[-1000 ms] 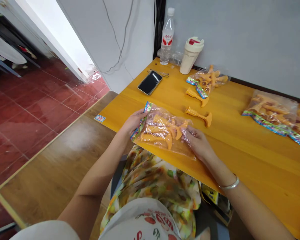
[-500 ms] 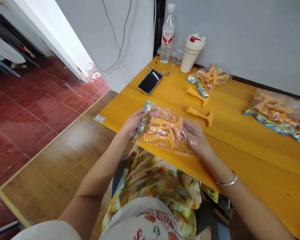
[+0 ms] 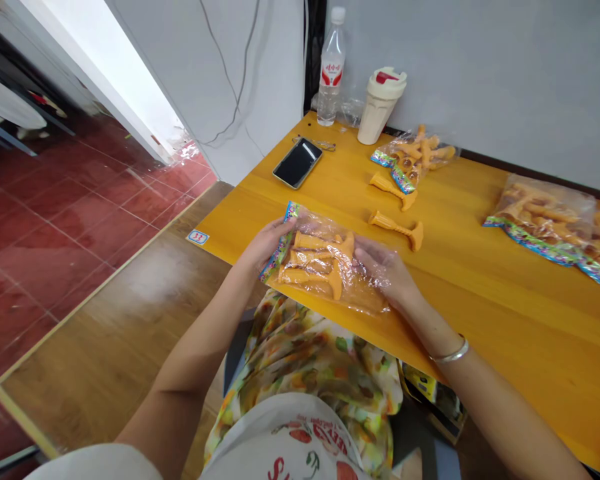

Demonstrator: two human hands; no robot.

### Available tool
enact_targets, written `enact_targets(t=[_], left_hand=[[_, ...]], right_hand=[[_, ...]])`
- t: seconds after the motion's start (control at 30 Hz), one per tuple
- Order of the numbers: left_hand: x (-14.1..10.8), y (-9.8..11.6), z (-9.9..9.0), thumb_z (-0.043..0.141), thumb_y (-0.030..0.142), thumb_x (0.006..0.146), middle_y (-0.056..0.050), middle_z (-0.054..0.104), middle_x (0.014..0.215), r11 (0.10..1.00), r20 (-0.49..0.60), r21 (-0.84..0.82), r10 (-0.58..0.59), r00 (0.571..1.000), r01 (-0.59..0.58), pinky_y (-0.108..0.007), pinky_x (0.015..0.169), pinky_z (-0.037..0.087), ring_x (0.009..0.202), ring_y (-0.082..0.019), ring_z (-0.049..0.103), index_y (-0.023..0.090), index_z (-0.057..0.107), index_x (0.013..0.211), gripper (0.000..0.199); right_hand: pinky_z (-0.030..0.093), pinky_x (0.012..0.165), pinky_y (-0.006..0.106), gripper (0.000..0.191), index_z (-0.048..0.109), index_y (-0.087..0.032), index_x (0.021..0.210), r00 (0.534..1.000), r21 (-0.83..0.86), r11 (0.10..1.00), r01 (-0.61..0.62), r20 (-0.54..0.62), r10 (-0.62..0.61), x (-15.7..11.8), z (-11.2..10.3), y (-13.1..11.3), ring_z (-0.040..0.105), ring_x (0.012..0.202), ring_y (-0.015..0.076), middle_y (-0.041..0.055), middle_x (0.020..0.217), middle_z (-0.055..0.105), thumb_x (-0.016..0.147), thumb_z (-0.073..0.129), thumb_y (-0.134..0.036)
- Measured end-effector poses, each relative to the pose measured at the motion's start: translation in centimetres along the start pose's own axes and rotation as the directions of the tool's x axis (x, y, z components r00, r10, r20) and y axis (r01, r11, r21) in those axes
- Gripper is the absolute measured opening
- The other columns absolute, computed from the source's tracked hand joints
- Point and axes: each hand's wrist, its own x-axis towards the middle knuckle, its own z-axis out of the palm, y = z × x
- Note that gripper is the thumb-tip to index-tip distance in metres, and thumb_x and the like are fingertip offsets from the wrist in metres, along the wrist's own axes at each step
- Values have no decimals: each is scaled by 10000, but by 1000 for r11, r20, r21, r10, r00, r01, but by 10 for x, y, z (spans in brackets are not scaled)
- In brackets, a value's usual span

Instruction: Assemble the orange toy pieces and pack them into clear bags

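A clear plastic bag (image 3: 357, 293) with a colourful header strip lies across the table's near edge. Inside it are several orange hammer-shaped plastic pieces (image 3: 310, 275), their heads toward the right. My left hand (image 3: 266, 248) is closed on the header end, thumb on top. At the other end my right hand (image 3: 385, 270) grips the bag, with glossy plastic over its fingers; whether those fingers are inside the bag I cannot tell for sure. Beyond the bag, a loose orange hammer-shaped piece (image 3: 397, 229) rests on the table, and a second loose piece (image 3: 393, 191) lies behind it.
Filled bags of similar orange pieces stand at the back, one bag (image 3: 423, 157) near the cup (image 3: 380, 110) and another bag (image 3: 543, 213) farther right. A phone (image 3: 297, 163), glasses (image 3: 320, 143) and a water bottle (image 3: 331, 73) are at the back left of the table (image 3: 480, 320).
The orange pieces in the bag have shifted slightly left, toward the header. My right hand's fingers now sit clear of the pieces' heads. The view has moved a little.
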Motion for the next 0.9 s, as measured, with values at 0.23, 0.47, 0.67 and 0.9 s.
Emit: enact_targets(t=[0.23, 0.47, 0.67, 0.9], left_hand=[[-5, 1, 1, 877, 280, 641, -115, 722, 1200, 999, 153, 4, 46, 987, -47, -349, 955, 559, 1127, -277, 678, 167, 628, 1223, 643], [-5, 3, 3, 879, 284, 641, -108, 716, 1213, 999, 127, 42, 19, 992, -24, -350, 955, 572, 1113, -286, 686, 159, 669, 1127, 544], [-4, 2, 2, 875, 271, 647, -106, 730, 1170, 998, 118, 55, 25, 993, -32, -325, 938, 572, 1106, -263, 689, 168, 620, 1241, 656], [-4, 2, 3, 878, 252, 634, -100, 741, 1133, 999, 114, 6, 34, 993, -34, -334, 934, 568, 1061, -260, 707, 161, 636, 1212, 634]], right_hand=[[526, 947, 424, 488, 726, -251, 1127, 992, -156, 986, 66, 115, -48, -11, -24, -7, 655, 1115, 269, 64, 1210, 717, 761, 732, -573], [480, 605, 332, 286, 757, -192, 890, 979, -753, 658, 6, -129, -156, 1, -103, -22, 583, 548, 173, 21, 596, 651, 875, 574, -411], [515, 889, 468, 412, 642, -224, 1277, 918, -895, 419, 155, -26, -395, 50, -93, -19, 675, 920, 274, 125, 1217, 688, 872, 587, -273], [508, 811, 400, 490, 573, -255, 1388, 913, -931, 324, 165, 20, -407, 42, -68, -36, 644, 880, 252, 115, 1080, 684, 898, 580, -270]])
